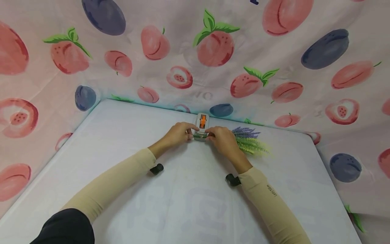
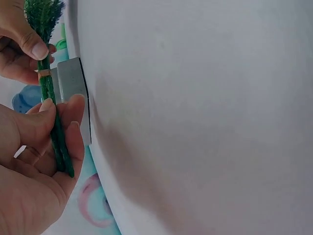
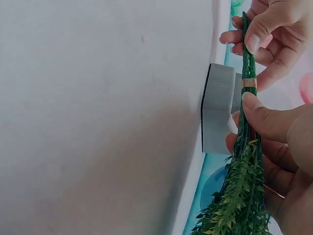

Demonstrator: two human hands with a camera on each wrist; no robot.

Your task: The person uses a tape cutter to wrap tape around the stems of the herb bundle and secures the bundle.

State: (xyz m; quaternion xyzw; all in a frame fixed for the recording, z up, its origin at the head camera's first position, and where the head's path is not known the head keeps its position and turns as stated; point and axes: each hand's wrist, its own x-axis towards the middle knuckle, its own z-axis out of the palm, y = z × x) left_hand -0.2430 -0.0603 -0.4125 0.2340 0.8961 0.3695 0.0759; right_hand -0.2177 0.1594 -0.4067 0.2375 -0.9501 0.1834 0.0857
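Observation:
A bunch of artificial lavender (image 1: 248,140), with purple and yellow-green heads, lies crosswise over a grey tape dispenser (image 3: 217,98). Its green stems (image 3: 249,63) are bundled, with a narrow brown band (image 2: 44,73) around them. My left hand (image 1: 179,133) pinches the stems near their bare end between thumb and fingers. On the leafy side of the band, my right hand (image 1: 223,140) pinches the stems, its thumb just beside the band. The dispenser has an orange reel (image 1: 202,121) inside and stands just beyond the stems. In the head view, the hands hide much of the stems.
The white-covered table (image 1: 182,203) runs back to a fruit-printed cloth (image 1: 182,40) hanging behind and at both sides. The dispenser stands close to the table's far edge. A small black wrist camera (image 1: 156,169) sits below the left wrist, another (image 1: 233,180) below the right.

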